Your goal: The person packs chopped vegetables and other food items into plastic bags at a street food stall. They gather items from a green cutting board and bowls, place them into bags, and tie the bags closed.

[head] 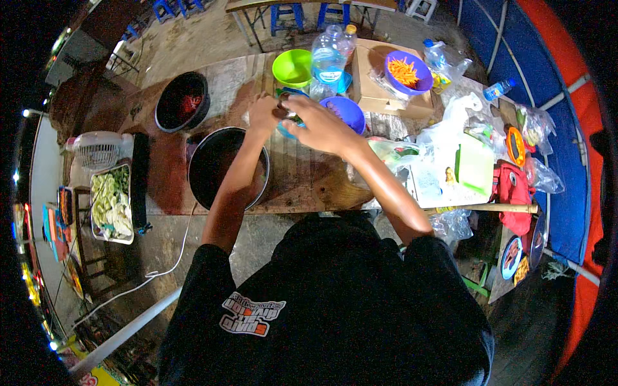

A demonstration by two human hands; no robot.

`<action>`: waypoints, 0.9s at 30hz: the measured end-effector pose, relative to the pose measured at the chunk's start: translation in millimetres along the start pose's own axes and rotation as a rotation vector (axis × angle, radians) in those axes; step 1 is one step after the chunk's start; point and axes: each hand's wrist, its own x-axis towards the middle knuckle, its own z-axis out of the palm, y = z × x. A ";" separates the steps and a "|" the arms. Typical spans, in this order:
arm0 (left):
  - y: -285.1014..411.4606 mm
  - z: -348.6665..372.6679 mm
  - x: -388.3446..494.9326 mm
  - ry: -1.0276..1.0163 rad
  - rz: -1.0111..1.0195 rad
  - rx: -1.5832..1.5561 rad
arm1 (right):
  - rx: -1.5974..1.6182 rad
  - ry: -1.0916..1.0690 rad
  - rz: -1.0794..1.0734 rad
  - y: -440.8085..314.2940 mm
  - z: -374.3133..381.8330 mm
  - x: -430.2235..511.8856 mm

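My left hand (262, 114) and my right hand (321, 126) meet over the middle of the wooden table (309, 186). Between their fingers is a small dark, roundish thing (281, 110), too blurred to name; which hand grips it I cannot tell. Under the hands a blue rim (288, 130) of some container shows in part. Touching or just behind my right hand sits a purple bowl (351, 116) with contents partly hidden. Beyond the hands stand a lime green bowl (293, 68) and a large clear plastic bottle (329, 60). A big dark round pot (217, 166) lies partly under my left forearm.
A black basin (182, 102) with red contents stands at the left, near a tray of cut vegetables (112, 202). A cardboard box (372, 58) carries a purple bowl of orange shreds (409, 73). Plastic bags (446, 128) and a light green container (475, 161) crowd the right.
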 end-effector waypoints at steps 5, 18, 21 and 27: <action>7.0 -12.9 11.9 -0.138 -0.286 -0.121 | 0.724 0.166 0.224 -35.2 -35.9 -130.2; 198.0 -28.4 -18.9 0.197 -0.034 -0.881 | 0.870 1.063 1.000 15.8 -1.3 -326.1; 304.0 -6.6 -64.1 -0.098 0.029 -1.307 | 0.765 1.145 0.728 30.2 -25.2 -321.3; 442.8 70.3 -73.4 -0.621 -0.173 -1.519 | 1.228 1.153 0.656 43.2 -67.7 -300.2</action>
